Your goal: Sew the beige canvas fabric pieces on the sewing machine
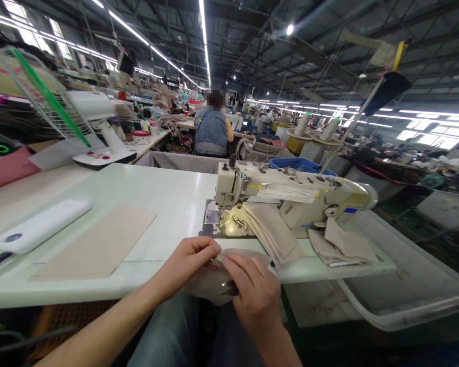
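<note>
My left hand pinches the edge of a beige fabric piece between thumb and fingertips, in front of the sewing machine. Right beside it, my right hand is closed on the same edge, the fingertips of both hands almost meeting. A small shiny metal tool shows under my right palm; its kind is mostly hidden. The fabric hangs over the table's front edge above my lap. Beyond my hands stands the sewing machine, with its lit metal needle plate.
Stacked beige pieces lie by the machine, and folded ones farther right. A flat beige panel and a white device rest at left, near a fan. A plastic bin stands right. A seated person is ahead.
</note>
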`<state>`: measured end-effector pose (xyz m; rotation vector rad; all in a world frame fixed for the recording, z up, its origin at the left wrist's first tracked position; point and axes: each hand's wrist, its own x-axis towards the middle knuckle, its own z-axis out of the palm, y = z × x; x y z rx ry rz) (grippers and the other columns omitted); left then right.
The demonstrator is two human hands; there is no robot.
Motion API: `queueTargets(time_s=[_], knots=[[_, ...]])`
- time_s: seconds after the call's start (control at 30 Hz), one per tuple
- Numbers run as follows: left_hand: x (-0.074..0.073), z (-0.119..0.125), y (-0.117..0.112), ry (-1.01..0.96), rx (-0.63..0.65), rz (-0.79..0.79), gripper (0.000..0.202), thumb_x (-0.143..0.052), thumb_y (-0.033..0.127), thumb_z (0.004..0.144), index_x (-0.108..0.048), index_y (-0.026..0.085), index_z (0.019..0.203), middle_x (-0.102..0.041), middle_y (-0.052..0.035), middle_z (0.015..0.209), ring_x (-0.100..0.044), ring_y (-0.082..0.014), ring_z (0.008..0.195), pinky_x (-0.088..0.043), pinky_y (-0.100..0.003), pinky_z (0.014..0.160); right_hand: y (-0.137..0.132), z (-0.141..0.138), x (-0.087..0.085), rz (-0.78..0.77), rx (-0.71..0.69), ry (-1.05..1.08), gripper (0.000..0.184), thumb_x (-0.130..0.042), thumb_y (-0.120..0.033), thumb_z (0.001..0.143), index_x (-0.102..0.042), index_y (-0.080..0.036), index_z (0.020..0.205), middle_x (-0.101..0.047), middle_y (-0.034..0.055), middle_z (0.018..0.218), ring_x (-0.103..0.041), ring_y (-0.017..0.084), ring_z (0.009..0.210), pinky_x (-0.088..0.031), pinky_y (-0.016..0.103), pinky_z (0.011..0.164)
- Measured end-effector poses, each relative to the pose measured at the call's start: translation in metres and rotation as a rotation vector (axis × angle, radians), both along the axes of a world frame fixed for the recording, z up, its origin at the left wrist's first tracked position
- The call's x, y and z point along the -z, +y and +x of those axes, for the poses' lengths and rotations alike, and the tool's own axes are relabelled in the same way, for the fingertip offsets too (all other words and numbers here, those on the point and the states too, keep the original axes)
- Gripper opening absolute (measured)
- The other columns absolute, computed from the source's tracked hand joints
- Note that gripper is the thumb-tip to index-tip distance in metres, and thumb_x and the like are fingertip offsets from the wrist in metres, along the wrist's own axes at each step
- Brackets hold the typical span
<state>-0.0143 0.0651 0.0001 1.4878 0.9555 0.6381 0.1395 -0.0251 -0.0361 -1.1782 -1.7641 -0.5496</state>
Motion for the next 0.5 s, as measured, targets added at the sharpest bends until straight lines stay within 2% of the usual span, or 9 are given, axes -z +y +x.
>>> queueTargets(time_s=[0.27,0.37,0.5], knots=[[0.000,-0.003,0.001,0.035,0.023,0.079,0.039,-0.062,0.055,0.077,-0.056,0.019,0.062,-0.050,0.0036,0.064,-0.049,-0.0146,0.069,-0.043,-0.028,0.068,-0.001,0.002,-0.001,-0.010,-0.015,0.020,0.033,-0.042,-0.004,0.097,-0.070,-0.017,0.111,-0.077,0.0067,0.100,-0.068,0.020,0.085,-0.052,0.030,0.076],[-0.005,-0.006,0.001,0.057,0.056,0.161,0.033,-0.058,0.048,0.081,-0.063,0.019,0.066,-0.059,0.0017,0.066,-0.054,-0.0156,0.071,-0.043,-0.028,0.070,0.000,0.004,0.002,-0.027,-0.055,0.088,0.033,-0.045,-0.003,0.097,-0.069,-0.017,0.114,-0.077,0.0078,0.103,-0.069,0.021,0.090,-0.053,0.032,0.080],[-0.009,-0.008,-0.002,0.048,0.104,0.218,0.025,-0.062,0.041,0.077,-0.073,0.018,0.079,-0.070,-0.0013,0.076,-0.061,-0.0177,0.076,-0.045,-0.028,0.072,0.002,0.006,0.001,-0.089,-0.124,0.281,0.025,-0.056,-0.004,0.095,-0.071,-0.019,0.108,-0.075,0.0058,0.098,-0.067,0.019,0.087,-0.053,0.031,0.078]])
